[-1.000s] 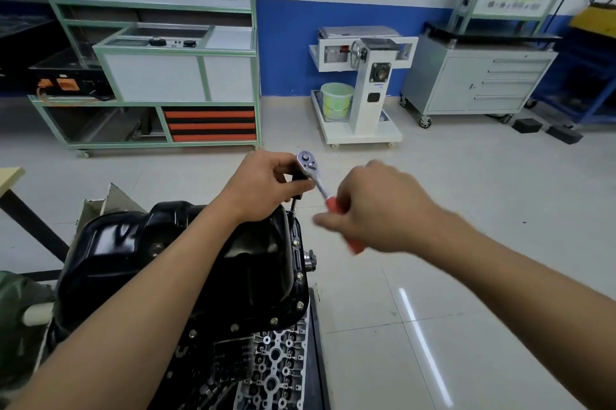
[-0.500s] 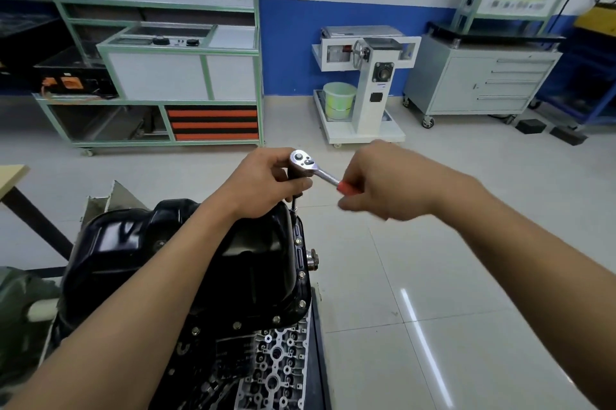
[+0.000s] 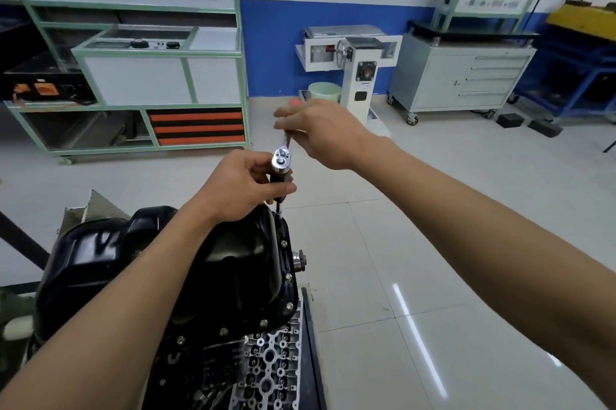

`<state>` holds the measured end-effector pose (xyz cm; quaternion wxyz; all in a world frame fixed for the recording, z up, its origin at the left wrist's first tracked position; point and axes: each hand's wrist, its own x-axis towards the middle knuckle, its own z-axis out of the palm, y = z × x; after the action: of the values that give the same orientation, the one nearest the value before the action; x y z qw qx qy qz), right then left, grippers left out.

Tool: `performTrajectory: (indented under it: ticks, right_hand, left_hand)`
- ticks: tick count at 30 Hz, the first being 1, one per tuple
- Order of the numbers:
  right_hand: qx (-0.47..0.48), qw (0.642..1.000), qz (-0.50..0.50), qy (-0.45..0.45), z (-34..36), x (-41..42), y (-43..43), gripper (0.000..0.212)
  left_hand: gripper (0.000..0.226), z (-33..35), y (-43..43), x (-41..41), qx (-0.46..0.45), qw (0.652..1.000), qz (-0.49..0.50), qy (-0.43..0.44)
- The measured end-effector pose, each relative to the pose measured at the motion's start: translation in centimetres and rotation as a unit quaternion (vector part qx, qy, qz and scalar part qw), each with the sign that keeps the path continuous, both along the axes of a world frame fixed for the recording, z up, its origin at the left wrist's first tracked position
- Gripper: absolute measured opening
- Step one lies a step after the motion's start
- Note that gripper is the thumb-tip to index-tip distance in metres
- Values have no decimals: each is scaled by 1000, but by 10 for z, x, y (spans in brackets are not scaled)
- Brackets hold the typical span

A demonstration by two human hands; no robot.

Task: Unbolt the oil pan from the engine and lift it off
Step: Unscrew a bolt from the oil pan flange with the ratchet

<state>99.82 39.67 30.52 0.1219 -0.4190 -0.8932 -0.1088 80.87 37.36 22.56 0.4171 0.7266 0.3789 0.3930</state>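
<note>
The black oil pan (image 3: 233, 263) sits bolted on top of the engine (image 3: 266, 363), low and left of centre, with several bolts along its right flange. A ratchet (image 3: 282, 158) with a socket extension stands on a bolt at the pan's far right corner. My left hand (image 3: 243, 186) pinches the extension just below the ratchet head. My right hand (image 3: 320, 133) grips the ratchet's red handle, which points away from me and is mostly hidden in the fist.
A green-framed training bench (image 3: 140, 76) stands at the back left. A white machine stand (image 3: 360, 76) with a pale bucket (image 3: 325, 94) is behind my hands. A grey drawer cabinet (image 3: 463, 76) on wheels is at the back right. Tiled floor lies to the right of the engine.
My right hand has swung the ratchet handle from the near right round to the far side, counter-clockwise. My left hand has stayed on the extension at the pan's corner.
</note>
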Motion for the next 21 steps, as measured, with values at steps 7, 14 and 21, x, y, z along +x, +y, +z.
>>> performTrajectory:
  ticks: [7,14,21]
  right_hand:
    - [-59,976,-208,18,-2,22,-64,18]
    - [-249,936,-166,187,-23,-27,-130,49]
    - [-304,932,-167,107,-1,1,-110,37]
  left_hand:
    - [12,-1,1,5,24,998,55,11]
    - [28,0,-7,4,39,996,73,11]
    - [7,0,-6,2,45,997,44,34]
